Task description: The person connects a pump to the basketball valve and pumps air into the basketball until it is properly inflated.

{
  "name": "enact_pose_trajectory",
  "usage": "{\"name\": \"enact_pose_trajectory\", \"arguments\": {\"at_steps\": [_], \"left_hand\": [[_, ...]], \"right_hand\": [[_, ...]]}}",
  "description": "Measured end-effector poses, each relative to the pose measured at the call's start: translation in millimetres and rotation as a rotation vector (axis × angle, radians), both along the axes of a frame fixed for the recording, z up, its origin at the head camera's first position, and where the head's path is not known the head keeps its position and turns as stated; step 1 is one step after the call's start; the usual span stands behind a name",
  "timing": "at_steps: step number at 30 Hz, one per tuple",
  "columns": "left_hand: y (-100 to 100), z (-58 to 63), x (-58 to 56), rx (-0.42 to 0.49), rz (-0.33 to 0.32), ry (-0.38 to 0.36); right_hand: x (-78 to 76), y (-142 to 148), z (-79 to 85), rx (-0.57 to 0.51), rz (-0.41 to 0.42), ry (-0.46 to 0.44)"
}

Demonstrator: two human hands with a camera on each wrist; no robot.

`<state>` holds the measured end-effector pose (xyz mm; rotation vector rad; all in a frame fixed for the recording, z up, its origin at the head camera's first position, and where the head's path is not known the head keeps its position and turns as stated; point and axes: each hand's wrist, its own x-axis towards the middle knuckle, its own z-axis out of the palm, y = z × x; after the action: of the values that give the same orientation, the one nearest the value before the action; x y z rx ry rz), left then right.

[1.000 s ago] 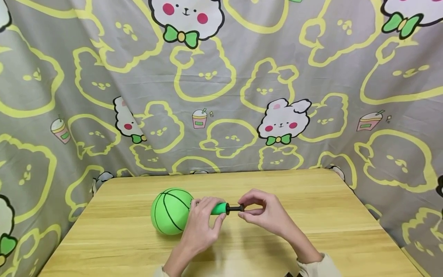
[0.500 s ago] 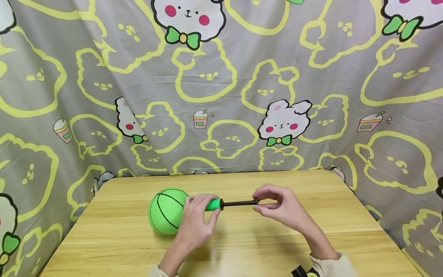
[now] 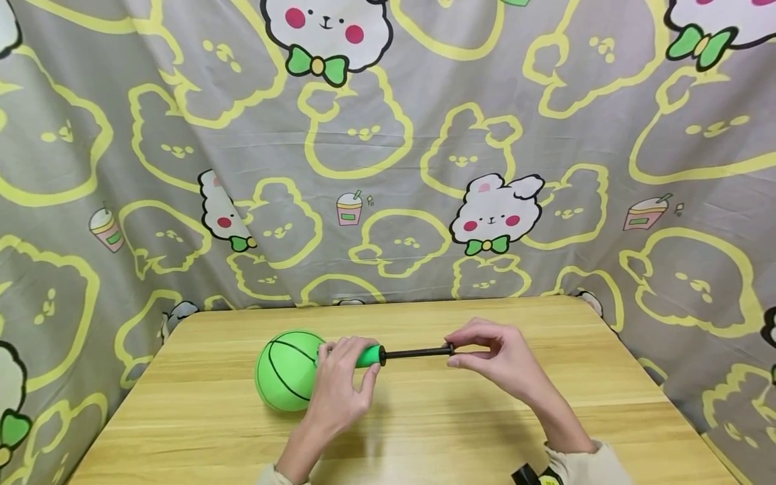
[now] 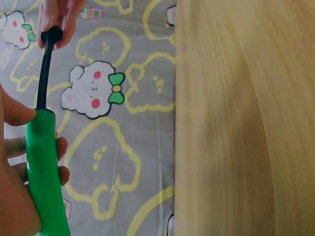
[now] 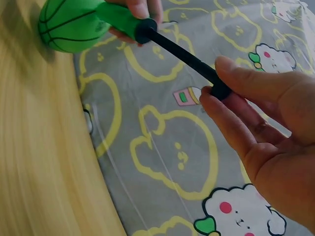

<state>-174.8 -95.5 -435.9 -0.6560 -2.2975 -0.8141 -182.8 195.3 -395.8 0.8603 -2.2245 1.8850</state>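
Observation:
A green ball with black basketball lines is on the left half of the table. My left hand grips the green barrel of a hand pump, fingers wrapped round it, right beside the ball. From the barrel a long black rod sticks out to the right. At its end my right hand pinches the small black handle between thumb and fingers. In the right wrist view, the pump's far end meets the ball; the joint itself is mostly hidden by the left hand.
The wooden table lies under both hands. Behind it and at both sides hangs a grey curtain with cartoon prints. A small black device sits at the right sleeve.
My right hand has pulled the black rod out to the right, from mostly inside the barrel to far out. Ball, pump barrel and left hand have shifted slightly left.

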Motion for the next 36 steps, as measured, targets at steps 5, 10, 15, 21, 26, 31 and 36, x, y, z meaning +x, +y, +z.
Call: {"name": "enact_pose_trajectory", "arguments": {"at_steps": [5,10,15,21,26,31,36], "left_hand": [[1,-1.6,1.2,0.01,-0.007,0.006],[4,-2.8,3.4,0.008,-0.011,0.005],[7,-3.1,6.2,0.006,-0.022,-0.012],[11,-2.4,9.3,-0.002,-0.033,-0.04],[15,-3.8,11.3,-0.012,-0.043,-0.037],[16,-5.2,11.8,-0.022,-0.054,-0.037],[13,-4.4,10.1,-0.036,-0.065,-0.052]], "right_hand": [[0.3,-13,-4.8,-0.038,-0.005,0.003],[0.6,-26,-11.6,-0.059,-0.01,0.003],[1.5,-38,-16.9,-0.067,-0.018,0.004],[3.4,-49,-21.5,-0.078,-0.03,0.009],[4.5,-58,-26.8,-0.068,-0.045,0.003],[5.8,-60,-28.0,-0.052,-0.026,-0.022],[5.9,-55,-21.5,-0.026,0.04,-0.035]]}}
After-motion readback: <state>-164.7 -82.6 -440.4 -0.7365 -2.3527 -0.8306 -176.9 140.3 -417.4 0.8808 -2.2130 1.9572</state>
